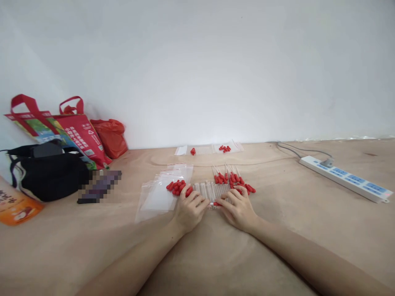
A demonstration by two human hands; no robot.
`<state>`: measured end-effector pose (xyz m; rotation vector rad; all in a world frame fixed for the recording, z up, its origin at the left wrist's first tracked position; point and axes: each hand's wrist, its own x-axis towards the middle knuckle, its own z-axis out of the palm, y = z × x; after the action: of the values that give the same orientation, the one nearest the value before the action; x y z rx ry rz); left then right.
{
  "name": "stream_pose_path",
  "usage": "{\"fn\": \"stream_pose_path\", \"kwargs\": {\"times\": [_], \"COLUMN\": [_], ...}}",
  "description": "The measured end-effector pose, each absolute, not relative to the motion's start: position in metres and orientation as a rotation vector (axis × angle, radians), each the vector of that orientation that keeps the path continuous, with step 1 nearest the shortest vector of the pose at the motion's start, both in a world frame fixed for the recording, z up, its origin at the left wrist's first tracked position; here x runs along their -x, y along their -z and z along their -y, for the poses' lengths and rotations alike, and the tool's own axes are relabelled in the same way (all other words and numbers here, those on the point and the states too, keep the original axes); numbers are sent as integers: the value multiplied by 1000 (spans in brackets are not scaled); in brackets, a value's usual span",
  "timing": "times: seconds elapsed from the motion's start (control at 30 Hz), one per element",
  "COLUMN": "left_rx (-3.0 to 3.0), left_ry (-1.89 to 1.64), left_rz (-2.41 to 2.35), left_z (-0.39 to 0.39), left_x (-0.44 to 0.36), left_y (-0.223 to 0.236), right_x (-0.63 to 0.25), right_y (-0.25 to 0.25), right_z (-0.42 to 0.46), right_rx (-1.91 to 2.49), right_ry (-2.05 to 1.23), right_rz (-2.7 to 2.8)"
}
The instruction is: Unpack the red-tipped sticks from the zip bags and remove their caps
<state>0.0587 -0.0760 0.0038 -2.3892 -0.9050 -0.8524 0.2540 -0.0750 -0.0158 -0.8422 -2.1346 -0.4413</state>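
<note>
My left hand (190,209) and my right hand (239,209) are close together at the front of a row of clear tubes (211,190). Between their fingertips is a slim dropper (213,204) with red on it; the fingers of both hands are closed around its ends, which they partly hide. Loose red rubber bulbs (176,187) lie in a heap just beyond my left hand. Behind my right hand are several assembled droppers (233,176), thin clear tubes fitted with red bulbs, their tips pointing to the wall.
Clear zip bags (157,193) are spread to the left. Near the wall lie filled bags (205,149) of tubes and red bulbs. A power strip (345,179) with a plugged-in cable is at right. Shopping bags (77,133), a black bag (52,170) and an orange package (18,207) stand at left.
</note>
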Motion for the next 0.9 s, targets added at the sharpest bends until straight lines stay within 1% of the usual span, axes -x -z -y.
{"fn": "stream_pose_path", "kwargs": {"times": [0.33, 0.9], "left_rx": [2394, 2424], "left_ry": [889, 973], "left_rz": [823, 785], "left_z": [78, 79], "left_x": [-56, -50], "left_y": [-3, -3], "right_x": [-256, -268], "right_y": [12, 8], "right_z": [81, 81], "right_rx": [804, 743], "right_ry": [453, 327], "right_rz": [2133, 2190]}}
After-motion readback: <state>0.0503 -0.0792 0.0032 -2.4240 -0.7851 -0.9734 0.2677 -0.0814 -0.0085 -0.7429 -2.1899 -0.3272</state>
